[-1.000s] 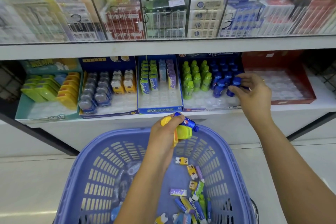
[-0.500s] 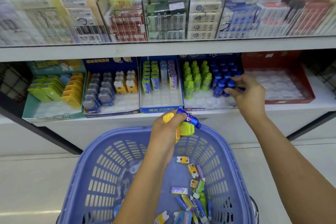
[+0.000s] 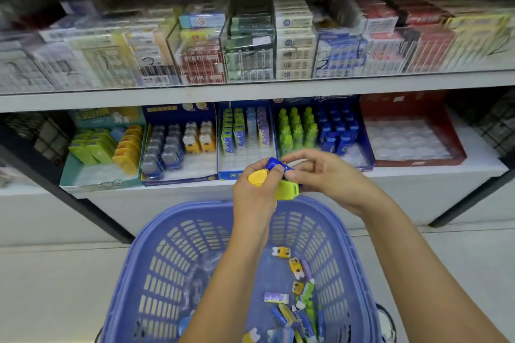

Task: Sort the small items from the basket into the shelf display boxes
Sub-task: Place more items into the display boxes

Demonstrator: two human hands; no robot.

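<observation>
Taking the blue bottle (image 3: 274, 164) out of my full left hand (image 3: 255, 198), above the basket (image 3: 172, 220).

My left fingers are curled round a yellow case (image 3: 257, 177), a lime-green case (image 3: 288, 189) and the bottle. My right hand (image 3: 328, 178) pinches the bottle's free end between thumb and forefinger. I judge the best way is to draw it straight out while the left squeezes the two cases, since smooth, glossy, rounded plastic slips easily. Then stand it cap up beside the other blue bottles (image 3: 337, 133) in their display box (image 3: 368, 167) on the shelf (image 3: 446, 175). More flat packets and little cases lie loose in the slotted plastic basket.
</observation>
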